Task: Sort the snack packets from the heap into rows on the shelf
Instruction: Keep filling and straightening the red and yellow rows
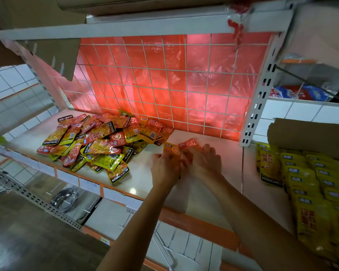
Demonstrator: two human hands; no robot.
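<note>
Heap [98, 141] lies left on the shelf [204, 192]; 2 packets [181, 146] right of it, near both hands

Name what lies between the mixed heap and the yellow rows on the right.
Head view: the left hand and right hand, holding orange packets, with bare shelf around them.

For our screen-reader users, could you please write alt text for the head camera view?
The left hand and right hand handle orange packets on a white shelf beside a heap of red and yellow packets; sorted yellow packets lie to the right.
</note>
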